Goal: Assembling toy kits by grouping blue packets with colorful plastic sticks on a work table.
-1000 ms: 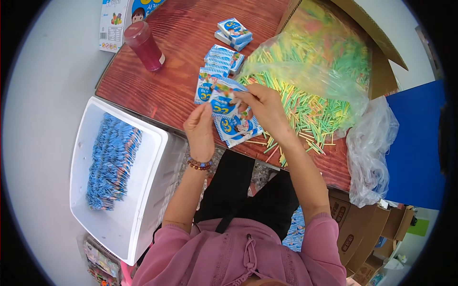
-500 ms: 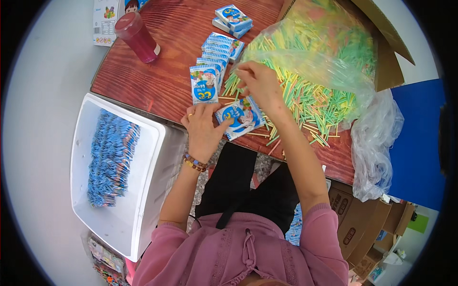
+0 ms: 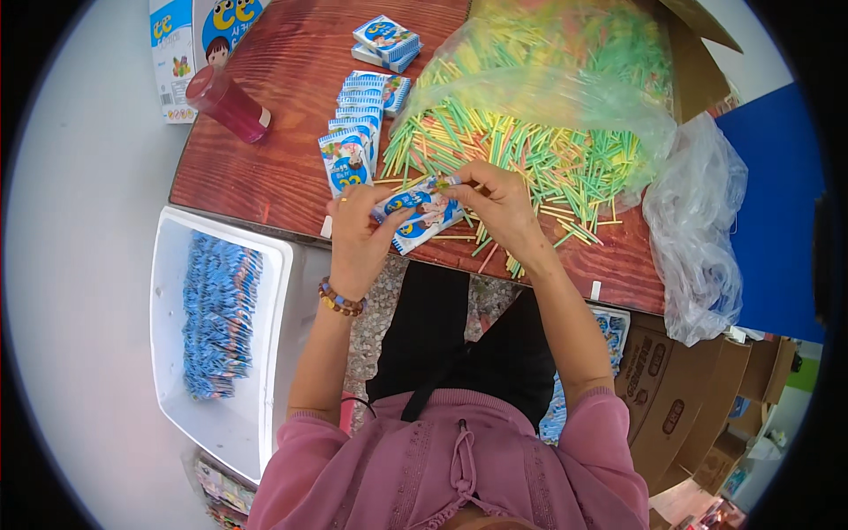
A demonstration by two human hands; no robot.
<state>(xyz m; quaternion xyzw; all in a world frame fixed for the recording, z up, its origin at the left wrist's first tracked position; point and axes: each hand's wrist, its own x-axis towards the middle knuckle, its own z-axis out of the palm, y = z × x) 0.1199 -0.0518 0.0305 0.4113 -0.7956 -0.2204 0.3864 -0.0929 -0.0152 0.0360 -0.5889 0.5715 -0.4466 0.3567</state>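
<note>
A blue-and-white printed packet lies slanted between my two hands at the table's near edge. My left hand grips its left side, thumb pressed on the front. The fingers of my right hand pinch together at its upper right corner; whether they also hold a stick cannot be seen. Just beyond my left hand runs an overlapping row of like packets. Past my right hand spreads a heap of thin yellow, green and pink sticks, partly under a clear plastic bag.
Two stacked packets lie farther back. A pink-red capped bottle leans on the left of the wooden table. At my left stands a white bin holding rows of blue packets. Cardboard boxes are at lower right.
My right hand has come down from the edge of the stick heap to the packet's corner. The packet is now raised and bent between both hands. The whole view has shifted slightly.
</note>
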